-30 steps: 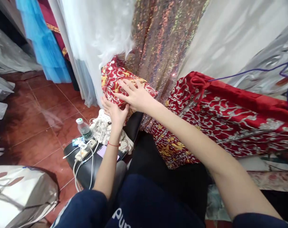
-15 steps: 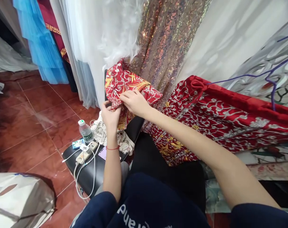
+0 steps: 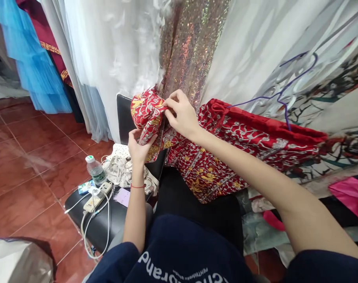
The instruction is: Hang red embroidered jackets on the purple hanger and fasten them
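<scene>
Red embroidered garment (image 3: 146, 108) bunches beside the black chair backrest (image 3: 123, 114), its gathered fold slanting from the left hand (image 3: 138, 150), fingers gripping below, up to the right hand (image 3: 183, 117), fingers pinching.

The left forearm (image 3: 135, 220) reaches straight from near to far, its wrist (image 3: 138, 169) about in line and the left hand (image 3: 139, 146) curled in a grip, thumb to the right. The right arm (image 3: 250, 171) slants from the near right toward the far left, elbow slightly bent; the right hand (image 3: 182, 116), farther off, pinches between thumb and bent fingers.
</scene>
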Motion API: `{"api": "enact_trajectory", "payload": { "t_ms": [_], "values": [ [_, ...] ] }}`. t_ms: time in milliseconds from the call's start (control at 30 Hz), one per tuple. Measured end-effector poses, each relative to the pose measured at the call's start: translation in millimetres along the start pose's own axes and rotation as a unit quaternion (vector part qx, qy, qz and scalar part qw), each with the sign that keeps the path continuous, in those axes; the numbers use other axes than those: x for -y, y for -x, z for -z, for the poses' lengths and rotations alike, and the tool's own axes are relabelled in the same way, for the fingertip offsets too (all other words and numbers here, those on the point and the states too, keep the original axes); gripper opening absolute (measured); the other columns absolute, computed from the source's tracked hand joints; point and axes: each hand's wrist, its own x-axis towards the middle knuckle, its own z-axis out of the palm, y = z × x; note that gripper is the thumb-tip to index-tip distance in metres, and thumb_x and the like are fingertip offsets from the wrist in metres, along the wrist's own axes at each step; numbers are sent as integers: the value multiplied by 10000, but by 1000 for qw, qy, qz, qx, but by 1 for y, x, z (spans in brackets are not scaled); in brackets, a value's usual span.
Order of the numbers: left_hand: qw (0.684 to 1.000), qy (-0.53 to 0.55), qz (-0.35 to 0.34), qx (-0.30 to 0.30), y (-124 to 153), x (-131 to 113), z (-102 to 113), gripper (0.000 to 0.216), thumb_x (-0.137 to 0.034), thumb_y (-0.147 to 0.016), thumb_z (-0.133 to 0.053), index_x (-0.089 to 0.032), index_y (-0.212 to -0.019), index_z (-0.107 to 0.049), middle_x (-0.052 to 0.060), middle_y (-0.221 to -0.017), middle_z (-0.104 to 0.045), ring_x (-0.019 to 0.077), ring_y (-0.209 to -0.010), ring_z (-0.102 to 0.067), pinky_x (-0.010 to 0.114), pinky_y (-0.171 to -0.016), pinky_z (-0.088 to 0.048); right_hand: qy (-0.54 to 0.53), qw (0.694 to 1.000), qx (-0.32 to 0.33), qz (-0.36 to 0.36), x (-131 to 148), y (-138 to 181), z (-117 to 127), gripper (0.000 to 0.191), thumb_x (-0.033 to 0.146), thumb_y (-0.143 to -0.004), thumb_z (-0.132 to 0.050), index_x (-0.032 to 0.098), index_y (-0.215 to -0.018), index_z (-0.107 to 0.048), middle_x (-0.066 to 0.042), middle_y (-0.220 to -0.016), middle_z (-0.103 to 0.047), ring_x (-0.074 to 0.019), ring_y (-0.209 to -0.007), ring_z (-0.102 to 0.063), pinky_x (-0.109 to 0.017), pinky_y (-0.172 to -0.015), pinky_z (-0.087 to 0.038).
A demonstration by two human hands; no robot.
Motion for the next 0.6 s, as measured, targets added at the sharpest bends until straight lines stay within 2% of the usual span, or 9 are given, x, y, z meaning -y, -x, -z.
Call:
{"api": "enact_trajectory", "payload": {
  "t_ms": [33, 100, 167, 200, 233, 300, 400, 500, 600],
  "values": [
    [998, -12, 35, 47, 0, 1, 5, 622, -510, -632, -852, -177, -1078, -573, 77, -1076, -686, 222, -975, -671, 341, -882, -530, 7, 1000, -16, -7, -3, 2, 5, 234, 194, -948, -437, 217, -1056, -642, -79, -1133, -538, -269, -1131, -524, -551, -1007, -451],
    [979, -35, 89, 180, 1, -1, 15, 611, -522, -585, -870, -176, -1025, -624, 68, -1017, -711, 236, -921, -674, 343, -836, -524, 27, 998, -50, -27, -10, 5, 18, 234, 222, -955, -449, 217, -1039, -667, -84, -1115, -562, -284, -1128, -537, -574, -990, -452],
    [948, -26, 106, 299, 4, -9, 23, 547, -529, -610, -851, -173, -985, -676, 63, -965, -725, 237, -878, -668, 331, -790, -515, 43, 995, -64, -62, -18, 10, 34, 239, 248, -962, -461, 220, -1040, -685, -82, -1050, -609, -276, -1075, -578, -555, -971, -465],
    [939, -12, 99, 328, 7, -15, 25, 508, -530, -639, -832, -173, -971, -694, 56, -935, -726, 226, -848, -660, 315, -763, -508, 43, 993, -64, -86, -23, 13, 43, 243, 261, -966, -465, 221, -1048, -691, -76, -998, -633, -265, -1029, -604, -535, -957, -477],
    [940, 3, 85, 331, 10, -23, 25, 466, -530, -671, -812, -173, -952, -706, 44, -898, -720, 207, -809, -646, 294, -730, -496, 38, 991, -62, -113, -29, 16, 52, 252, 276, -971, -464, 222, -1059, -693, -68, -941, -651, -254, -977, -627, -510, -938, -492],
    [958, 27, 44, 284, 17, -43, 23, 387, -514, -720, -781, -170, -880, -707, 15, -805, -682, 163, -721, -592, 254, -660, -451, 4, 985, -63, -158, -42, 21, 69, 289, 319, -994, -433, 225, -1101, -684, -55, -855, -672, -237, -900, -659, -463, -895, -522],
    [970, 61, -14, 233, 28, -78, 12, 342, -490, -788, -731, -161, -736, -654, -14, -677, -570, 115, -627, -480, 230, -584, -369, -67, 980, -66, -176, -64, 25, 87, 366, 404, -1027, -364, 225, -1171, -648, -64, -906, -708, -237, -925, -684, -440, -897, -546],
    [965, 59, -65, 248, 36, -104, -6, 418, -488, -843, -674, -164, -613, -544, -30, -592, -428, 91, -574, -362, 233, -538, -290, -149, 973, -5, -178, -79, 34, 89, 414, 463, -1007, -413, 209, -1289, -578, -128, -1208, -697, -277, -1136, -653, -474, -995, -528],
    [971, 55, -82, 217, 37, -110, -30, 460, -482, -846, -662, -176, -567, -462, -38, -565, -360, 87, -553, -307, 238, -519, -253, -256, 938, 143, -183, -81, 59, 76, 712, 541, -929, -548, 208, -1522, -336, -191, -1582, -417, -328, -1431, -450, -515, -1084, -484]
  ]
}}
